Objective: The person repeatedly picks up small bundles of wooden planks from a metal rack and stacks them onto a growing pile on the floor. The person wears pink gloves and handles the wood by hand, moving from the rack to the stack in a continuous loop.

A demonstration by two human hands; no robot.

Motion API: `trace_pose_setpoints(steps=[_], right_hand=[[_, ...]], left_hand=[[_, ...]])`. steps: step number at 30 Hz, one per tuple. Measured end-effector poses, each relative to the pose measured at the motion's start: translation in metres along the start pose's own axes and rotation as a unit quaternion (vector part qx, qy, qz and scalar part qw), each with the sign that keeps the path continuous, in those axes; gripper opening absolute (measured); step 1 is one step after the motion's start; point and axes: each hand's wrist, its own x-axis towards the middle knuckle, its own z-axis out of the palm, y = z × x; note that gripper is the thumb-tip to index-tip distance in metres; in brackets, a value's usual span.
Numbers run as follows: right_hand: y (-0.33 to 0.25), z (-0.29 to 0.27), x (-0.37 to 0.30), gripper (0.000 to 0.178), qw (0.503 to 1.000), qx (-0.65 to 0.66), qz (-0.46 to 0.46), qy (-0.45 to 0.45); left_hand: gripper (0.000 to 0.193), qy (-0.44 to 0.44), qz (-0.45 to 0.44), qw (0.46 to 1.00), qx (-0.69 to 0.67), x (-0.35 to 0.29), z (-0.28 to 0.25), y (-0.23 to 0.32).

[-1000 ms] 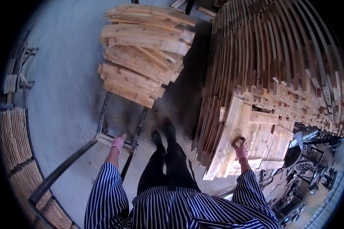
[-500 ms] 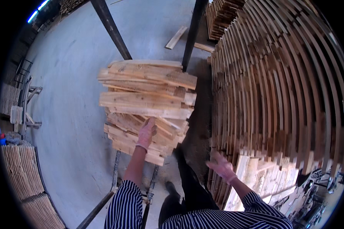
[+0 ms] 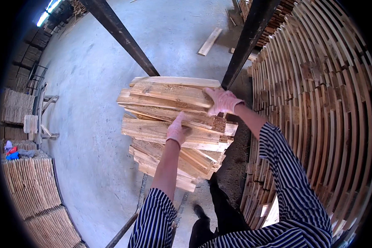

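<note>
on the wood pile (image 3: 146,129), a long board (image 3: 169,91) ends at the right hand (image 3: 225,101), fingers spread. the left hand (image 3: 177,131) half curls over the pile's middle. i can't tell if either grips.

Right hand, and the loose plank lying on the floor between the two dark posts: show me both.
Right hand (image 3: 224,101), head view: the back of the hand.
Loose plank (image 3: 210,41), head view: middle of its upper face.

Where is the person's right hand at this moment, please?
In the head view, the right hand is right of centre, at the right end of the upper boards, just below the foot of the right-hand dark post.
</note>
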Motion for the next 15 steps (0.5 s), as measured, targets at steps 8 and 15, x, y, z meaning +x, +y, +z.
trace_pose_setpoints(steps=[8, 15], right_hand=[[0.020, 0.004, 0.042, 0.113, 0.987, 0.126, -0.092, 0.027], [-0.053, 0.017, 0.030, 0.118, 0.992, 0.125, -0.011, 0.009]], left_hand=[[0.051, 0.043, -0.011, 0.993, -0.105, 0.009, 0.037, -0.022], [0.067, 0.100, 0.119, 0.986, 0.060, 0.014, 0.001, -0.024]])
